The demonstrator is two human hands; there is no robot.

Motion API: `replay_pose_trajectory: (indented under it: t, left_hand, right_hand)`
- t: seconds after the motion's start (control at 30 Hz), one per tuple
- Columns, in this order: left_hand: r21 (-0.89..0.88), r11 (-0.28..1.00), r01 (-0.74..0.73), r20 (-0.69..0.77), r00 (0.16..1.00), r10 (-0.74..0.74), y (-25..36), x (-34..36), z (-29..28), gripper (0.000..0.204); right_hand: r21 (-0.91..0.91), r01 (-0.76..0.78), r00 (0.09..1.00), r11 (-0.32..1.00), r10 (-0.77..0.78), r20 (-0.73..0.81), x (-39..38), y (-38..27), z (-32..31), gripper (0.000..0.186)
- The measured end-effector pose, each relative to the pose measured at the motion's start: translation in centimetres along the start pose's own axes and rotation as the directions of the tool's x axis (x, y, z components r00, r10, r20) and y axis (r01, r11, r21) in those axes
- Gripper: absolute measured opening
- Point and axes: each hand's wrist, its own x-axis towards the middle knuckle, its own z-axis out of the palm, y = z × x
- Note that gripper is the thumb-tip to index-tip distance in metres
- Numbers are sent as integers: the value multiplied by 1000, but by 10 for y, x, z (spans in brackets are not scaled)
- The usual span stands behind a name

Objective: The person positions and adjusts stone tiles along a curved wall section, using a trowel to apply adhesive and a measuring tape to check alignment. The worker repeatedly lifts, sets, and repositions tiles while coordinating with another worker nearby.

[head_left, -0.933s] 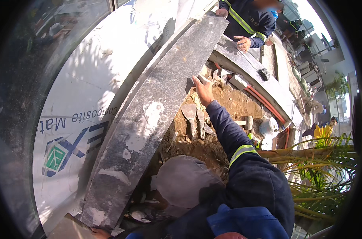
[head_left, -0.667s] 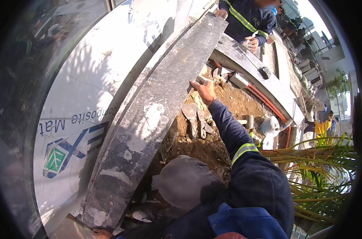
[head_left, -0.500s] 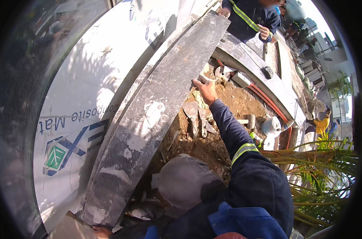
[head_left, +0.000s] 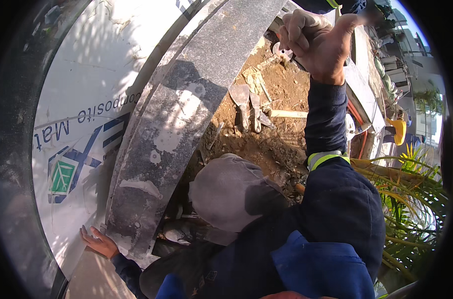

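Your grey stone slab (head_left: 189,117) stretches away from you between a white panel (head_left: 87,124) along its left and brown soil (head_left: 256,152) along its right. Your left hand (head_left: 99,242) is just beside the slab's near end, on the left, its fingers spread wide with nothing visible in them; you cannot tell whether it touches the slab. Your right hand (head_left: 322,46) is up to the right of the slab's far end, apart from it, fingers loosely curled, thumb out, nothing visible in their grasp. Right of the slab's middle lie two scrapers (head_left: 240,104), and farther from it a wooden handle (head_left: 288,114).
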Motion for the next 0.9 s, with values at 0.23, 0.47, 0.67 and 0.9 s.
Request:
replay_pose_trajectory:
  t: [0.23,0.47,0.67,0.9]
  left_hand:
    - [-300,914,-273,124,939,321,91,53,61,47]
    - [-346,838,-422,220,832,509,115,24,77,49]
    - [-389,810,-438,190,823,536,127,20,77,50]
    - [-380,832,-403,148,862,485,121,11,78,47]
  right_hand:
    - [-928,2,928,374,-347,-138,-46,127,4,36]
    - [-834,-501,849,232,-55,-525,-225,285,-5,58]
    - [-656,-745,666,117,83,-742,-240,277,-34,59]
    - [-759,-589,808,276,203,-553,-214,283,-13,45]
